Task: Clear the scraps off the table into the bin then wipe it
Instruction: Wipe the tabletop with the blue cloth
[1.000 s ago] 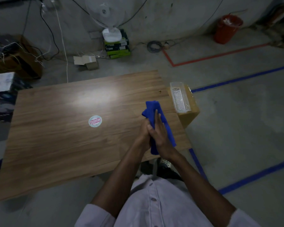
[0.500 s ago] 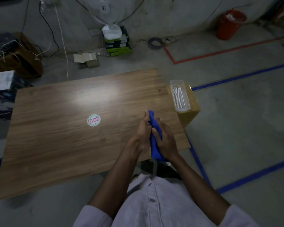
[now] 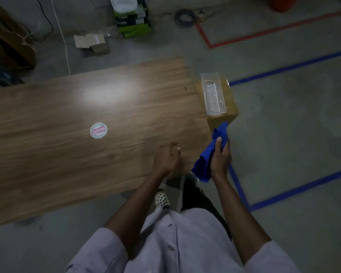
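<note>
Blue cloth (image 3: 209,154) gripped by the right hand (image 3: 220,159), right of centre beside the table (image 3: 67,154) edge; left hand (image 3: 167,158) slack and empty above it; no scraps visible, so likely only wiping remains.

Green boxes (image 3: 133,22) and a coiled cable (image 3: 184,18) occupy the floor (image 3: 283,134).

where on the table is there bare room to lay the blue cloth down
The table is bare from the round sticker to its left edge, and from the sticker to the far edge. Crowded only at the near right corner: the left hand, and the right hand gripping the blue cloth.
</note>
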Motion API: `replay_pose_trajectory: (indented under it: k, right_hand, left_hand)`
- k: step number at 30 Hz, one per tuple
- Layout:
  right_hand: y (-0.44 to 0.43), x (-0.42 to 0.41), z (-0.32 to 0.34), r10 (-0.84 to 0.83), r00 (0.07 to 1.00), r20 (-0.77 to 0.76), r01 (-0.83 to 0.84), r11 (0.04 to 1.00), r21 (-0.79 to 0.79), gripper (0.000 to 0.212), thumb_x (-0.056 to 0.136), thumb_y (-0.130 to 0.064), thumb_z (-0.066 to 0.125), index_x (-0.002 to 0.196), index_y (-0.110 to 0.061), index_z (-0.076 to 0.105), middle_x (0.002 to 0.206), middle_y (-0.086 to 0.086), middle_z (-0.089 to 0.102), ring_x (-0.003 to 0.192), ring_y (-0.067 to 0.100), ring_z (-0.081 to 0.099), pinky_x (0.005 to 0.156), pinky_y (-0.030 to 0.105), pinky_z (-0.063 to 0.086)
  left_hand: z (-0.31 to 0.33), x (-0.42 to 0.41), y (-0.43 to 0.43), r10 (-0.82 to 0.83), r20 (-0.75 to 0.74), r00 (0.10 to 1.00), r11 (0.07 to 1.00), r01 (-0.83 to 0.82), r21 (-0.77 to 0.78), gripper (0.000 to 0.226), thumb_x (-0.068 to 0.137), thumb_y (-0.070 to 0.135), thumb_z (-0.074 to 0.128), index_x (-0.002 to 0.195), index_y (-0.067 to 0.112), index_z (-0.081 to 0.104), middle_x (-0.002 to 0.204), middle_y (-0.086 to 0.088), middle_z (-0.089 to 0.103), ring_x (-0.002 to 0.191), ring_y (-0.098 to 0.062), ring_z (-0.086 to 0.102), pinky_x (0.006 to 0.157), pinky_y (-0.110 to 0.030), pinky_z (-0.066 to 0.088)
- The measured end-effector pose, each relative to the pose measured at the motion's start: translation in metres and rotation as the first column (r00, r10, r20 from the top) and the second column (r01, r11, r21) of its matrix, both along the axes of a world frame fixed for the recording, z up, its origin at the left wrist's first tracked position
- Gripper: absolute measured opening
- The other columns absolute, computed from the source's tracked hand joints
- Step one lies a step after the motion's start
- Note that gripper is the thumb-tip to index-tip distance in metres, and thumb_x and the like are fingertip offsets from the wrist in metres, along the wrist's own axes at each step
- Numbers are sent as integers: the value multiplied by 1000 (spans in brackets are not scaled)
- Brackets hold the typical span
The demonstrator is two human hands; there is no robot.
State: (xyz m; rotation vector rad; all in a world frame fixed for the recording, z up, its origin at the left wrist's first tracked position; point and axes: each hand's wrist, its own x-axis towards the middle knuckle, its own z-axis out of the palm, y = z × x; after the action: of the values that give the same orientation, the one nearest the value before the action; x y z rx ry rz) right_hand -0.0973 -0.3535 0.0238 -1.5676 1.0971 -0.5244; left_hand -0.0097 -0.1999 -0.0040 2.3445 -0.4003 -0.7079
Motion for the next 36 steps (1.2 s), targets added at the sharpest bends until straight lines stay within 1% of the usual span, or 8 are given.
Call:
replay_pose_trajectory:
  k: [2,4,7,17,20,25,32,36]
  right_hand:
    - [-9,-1,-25,141,974,-175,-168,975,-144,55,109,-46,38,156,-17,37,154,3,47,141,17,41,117,31,33]
    - [-13,-3,-63,363,805,-469,-492,850,-186,78,99,-70,30,164,-27,16,171,1,13,157,21,8,126,56,7]
    - [-12,1,-102,371,566,-736,-711,671,-209,97,88,-86,24,164,-32,-1,171,-2,-14,157,24,-17,115,57,-16]
    - [10,41,-137,55,633,-772,-620,633,-463,70,107,-56,28,164,-18,17,170,14,10,157,38,6,124,57,12]
    - [17,61,-137,158,634,-757,-689,561,-459,70,106,-57,24,164,-20,12,172,10,5,158,35,0,126,53,9]
    - [33,40,-129,469,498,-729,-867,259,-425,67,106,-50,34,164,-27,11,172,3,0,158,28,-6,127,50,12]
    - [-41,49,-133,192,631,-752,-651,658,-378,63,108,-52,24,164,-26,11,172,4,5,158,30,3,125,56,16]
    - [-1,126,-134,230,624,-747,-725,526,-445,65,105,-50,23,164,-25,12,172,4,7,158,31,2,126,52,10]
  left_hand:
    - [-26,2,-2,-105,69,992,985,94,147,51,106,38,43,151,13,45,161,-12,39,152,-34,26,124,-47,19]
    - [-44,8,-6,-155,153,976,964,116,240,64,102,47,31,157,15,36,169,-9,22,157,-33,10,126,-51,3]
    - [-67,22,-11,-170,328,929,959,80,271,66,101,47,31,158,13,35,170,-10,17,157,-34,8,126,-55,2]
    - [-114,39,2,-72,505,860,978,-40,207,60,107,42,31,161,14,30,170,-6,18,159,-24,9,126,-54,10]
    - [-117,39,3,-25,535,845,988,-59,140,58,107,40,32,157,13,38,168,-7,26,158,-24,16,126,-53,12]
    - [-109,40,3,-7,531,847,986,-82,144,51,107,34,35,154,16,44,166,-3,33,156,-21,23,126,-48,15]
    - [-93,70,15,-204,561,802,956,40,291,42,102,33,50,141,19,49,155,-7,43,136,-31,42,111,-49,29]
    - [-101,74,8,-90,552,829,975,-39,217,50,105,31,45,151,13,41,162,-8,34,150,-27,28,123,-45,16]
